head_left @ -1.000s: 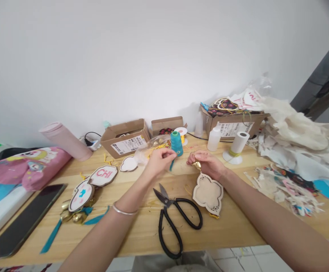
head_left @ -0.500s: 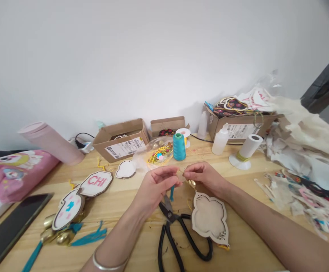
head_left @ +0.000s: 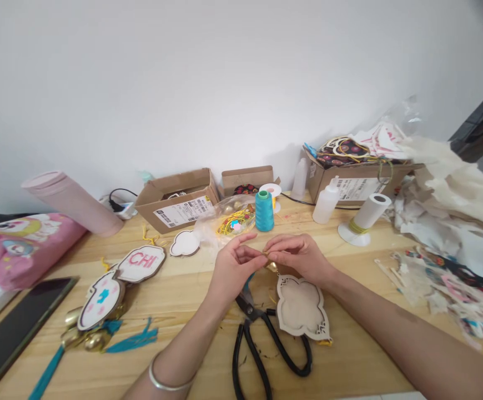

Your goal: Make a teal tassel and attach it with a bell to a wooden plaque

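My left hand (head_left: 236, 272) and my right hand (head_left: 298, 256) meet at the fingertips, both pinching a thin yellow cord that the fingers mostly cover. A gold bell (head_left: 272, 267) hangs just under my right fingers. Joined below it, a pale wooden quatrefoil frame (head_left: 302, 305) lies partly over one scissor handle. Beneath my left hand shows a bit of teal tassel (head_left: 248, 281), close to the blades of the black-handled scissors (head_left: 247, 311).
Finished pendants (head_left: 141, 263) with bells and teal tassels lie left, near a dark phone-like slab (head_left: 25, 328). Behind stand a teal thread spool (head_left: 263, 212), cardboard boxes (head_left: 179, 194), a squeeze bottle (head_left: 326, 203) and a white roll (head_left: 368, 214). Fabric scraps (head_left: 445, 289) heap up right.
My fingertips have come together, closing the small gap where the cord showed. The bell and wooden frame have shifted slightly left and up with my right hand.
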`<state>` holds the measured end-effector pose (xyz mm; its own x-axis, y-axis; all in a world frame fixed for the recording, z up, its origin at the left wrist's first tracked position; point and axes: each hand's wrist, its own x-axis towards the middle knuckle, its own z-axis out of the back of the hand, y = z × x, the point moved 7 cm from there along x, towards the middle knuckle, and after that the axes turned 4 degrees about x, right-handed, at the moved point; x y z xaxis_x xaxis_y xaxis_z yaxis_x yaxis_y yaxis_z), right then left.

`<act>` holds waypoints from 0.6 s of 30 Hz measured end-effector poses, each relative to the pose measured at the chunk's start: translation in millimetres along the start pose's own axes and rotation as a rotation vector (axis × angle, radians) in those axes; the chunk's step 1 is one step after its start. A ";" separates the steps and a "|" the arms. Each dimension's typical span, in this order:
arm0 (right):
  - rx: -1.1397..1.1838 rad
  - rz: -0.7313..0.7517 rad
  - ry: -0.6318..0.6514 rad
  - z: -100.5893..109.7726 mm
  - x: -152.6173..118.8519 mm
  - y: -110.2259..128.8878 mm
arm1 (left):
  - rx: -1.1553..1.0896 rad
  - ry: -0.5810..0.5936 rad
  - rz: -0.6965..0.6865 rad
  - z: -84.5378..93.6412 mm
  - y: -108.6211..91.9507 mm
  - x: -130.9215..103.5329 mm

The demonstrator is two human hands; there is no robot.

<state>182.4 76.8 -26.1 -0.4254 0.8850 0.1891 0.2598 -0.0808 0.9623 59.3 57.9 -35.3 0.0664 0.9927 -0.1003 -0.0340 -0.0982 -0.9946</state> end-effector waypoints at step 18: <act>0.110 -0.171 0.074 -18.0 -3.5 -8.5 | -0.204 -0.027 -0.066 2.3 6.3 4.3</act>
<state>166.0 66.1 -31.3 -0.5327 0.8452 0.0424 0.2697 0.1220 0.9552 57.1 61.7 -41.9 0.0351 0.9987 -0.0369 0.1722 -0.0424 -0.9841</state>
